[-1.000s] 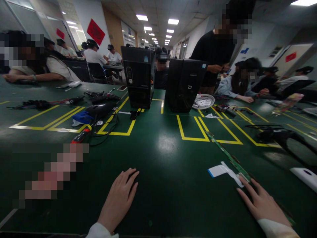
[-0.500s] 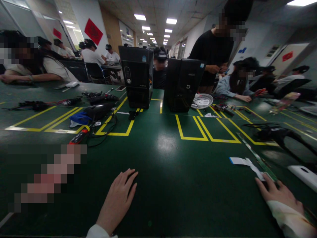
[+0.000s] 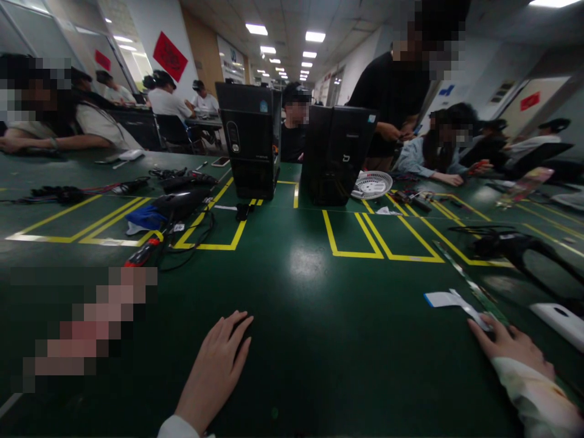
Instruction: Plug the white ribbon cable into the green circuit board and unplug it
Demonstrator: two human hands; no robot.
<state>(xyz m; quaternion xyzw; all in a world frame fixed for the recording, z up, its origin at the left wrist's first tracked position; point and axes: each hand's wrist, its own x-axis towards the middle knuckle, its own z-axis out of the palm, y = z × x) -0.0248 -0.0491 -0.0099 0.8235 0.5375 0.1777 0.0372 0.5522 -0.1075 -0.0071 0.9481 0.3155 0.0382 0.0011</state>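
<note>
Since the green circuit strip (image 3: 487, 299) already lies flat toward the right side of the bench (image 3: 342, 353), we'd judge the placing as mostly done; what's left, we think, is letting go, as the right hand (image 3: 513, 345) is on it. The strip slants from near the yellow tape (image 3: 415, 259) down toward the near edge and passes under that hand. A white ribbon cable (image 3: 442, 298) with a blue end sticks out leftward beside it, apparently joined to it near the fingers; we see no sign that it's been detached.

Right hand: palm down, fingers slightly parted, the foremost ones at the ribbon's near end and on the strip. It's dim and partly covered there, so we can't tell a pinch from a light rest.

Left hand (image 3: 214, 365): flat on bare bench by the near edge, left of middle, fingers loosely together, thumb a bit apart, holding nothing. Well apart from the strip.

Around: a white part (image 3: 559, 322) just right of the right hand, black frame (image 3: 524, 246) beyond it. Toward the far edge we have a left black tower (image 3: 249, 134) and a right black tower (image 3: 337, 155), both upright, plus a white basket (image 3: 374, 184) beside the right one.
</note>
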